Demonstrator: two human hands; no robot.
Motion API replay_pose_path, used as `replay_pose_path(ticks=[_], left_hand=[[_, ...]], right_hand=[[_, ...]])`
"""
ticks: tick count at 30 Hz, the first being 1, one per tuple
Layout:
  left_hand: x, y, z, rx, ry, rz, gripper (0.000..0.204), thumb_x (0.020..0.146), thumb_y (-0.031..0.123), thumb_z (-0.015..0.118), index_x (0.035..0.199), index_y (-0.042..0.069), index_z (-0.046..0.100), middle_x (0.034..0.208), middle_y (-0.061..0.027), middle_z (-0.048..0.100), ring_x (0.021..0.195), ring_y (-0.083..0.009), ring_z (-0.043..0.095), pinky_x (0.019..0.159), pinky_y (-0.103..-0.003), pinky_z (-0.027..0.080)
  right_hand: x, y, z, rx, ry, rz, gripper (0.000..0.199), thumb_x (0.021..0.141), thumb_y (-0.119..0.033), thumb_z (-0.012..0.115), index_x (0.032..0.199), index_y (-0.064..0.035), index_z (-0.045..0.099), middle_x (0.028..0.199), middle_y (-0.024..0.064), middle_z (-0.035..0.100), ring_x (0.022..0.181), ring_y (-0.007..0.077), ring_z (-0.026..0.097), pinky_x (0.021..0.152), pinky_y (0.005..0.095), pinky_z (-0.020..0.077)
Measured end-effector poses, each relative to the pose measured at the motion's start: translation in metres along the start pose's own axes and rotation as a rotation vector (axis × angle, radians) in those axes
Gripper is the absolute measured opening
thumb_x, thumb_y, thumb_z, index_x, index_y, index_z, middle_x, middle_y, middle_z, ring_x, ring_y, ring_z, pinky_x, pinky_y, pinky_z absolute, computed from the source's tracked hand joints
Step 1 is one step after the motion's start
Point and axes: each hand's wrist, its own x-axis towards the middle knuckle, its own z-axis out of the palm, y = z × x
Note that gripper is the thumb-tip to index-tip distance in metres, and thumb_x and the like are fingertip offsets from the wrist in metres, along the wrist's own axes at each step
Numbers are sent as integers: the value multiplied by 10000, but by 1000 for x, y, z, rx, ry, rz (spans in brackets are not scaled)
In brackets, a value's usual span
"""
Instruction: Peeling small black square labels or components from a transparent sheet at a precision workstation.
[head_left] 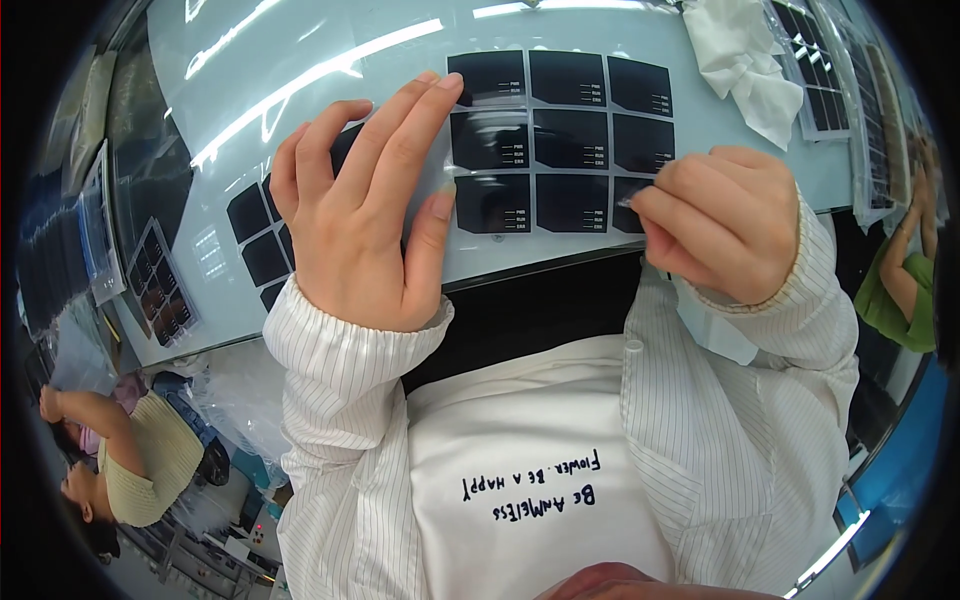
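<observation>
Two hands work at the table (300, 90) edge: the left hand (360, 215) lies flat, fingers (405, 125) spread, pressing a sheet of black labels (565, 140); the right hand (725, 225) pinches its lower right corner. Beyond lies a crumpled white cloth (745, 55).

Nine black rectangular labels (570, 140) in a three-by-three grid, upper centre of the frame. Two hands: left hand (360, 210), right hand (720, 220). One crumpled white cloth (745, 60), upper right. Two other people, lower left and right edge.
</observation>
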Motion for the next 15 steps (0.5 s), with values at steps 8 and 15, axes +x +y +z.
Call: replay_pose_path(ticks=[8, 15], left_hand=[[-2, -1, -2, 67, -29, 3, 562, 864, 255, 502, 1403, 101, 553, 1352, -73, 622, 1207, -288, 492, 1103, -404, 250], [1, 2, -5, -82, 0, 15, 558, 893, 284, 499, 1427, 125, 534, 1321, -67, 636, 1220, -310, 485, 1127, -458, 205]], right_hand=[[-31, -10, -28, 258, -48, 371, 215, 505, -28, 601, 665, -16, 458, 681, 105, 507, 508, 252, 484, 468, 332, 363], [-67, -19, -51, 343, 322, 561, 250, 730, -48, 718, 792, -37, 475, 909, 153, 611, 673, 137, 527, 621, 245, 439]])
